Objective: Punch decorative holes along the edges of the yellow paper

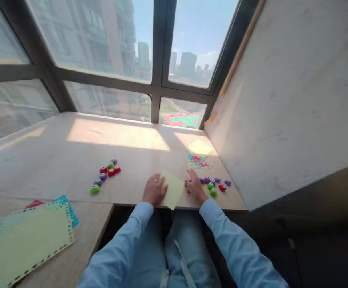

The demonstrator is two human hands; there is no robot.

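A pale yellow sheet of paper [174, 191] lies on the light tabletop in front of me, one corner reaching over the front edge. My left hand [155, 189] holds down its left side, fingers bent and thumb on the paper; a ring shows on one finger. At the sheet's right edge is my right hand [194, 186], fingers apart and index finger stretched forward. Just right of it stand several small purple, green and red craft punches [213, 192]. Another group of such punches [102, 176] stands left of my left hand.
Red and blue paper bits [198, 161] lie scattered beyond my right hand. At the lower left, yellow sheets with hole-punched borders [38, 234] overlap blue and red sheets [73, 214] on an adjoining surface. A wall [284, 120] bounds the right side; windows [104, 40] stand behind.
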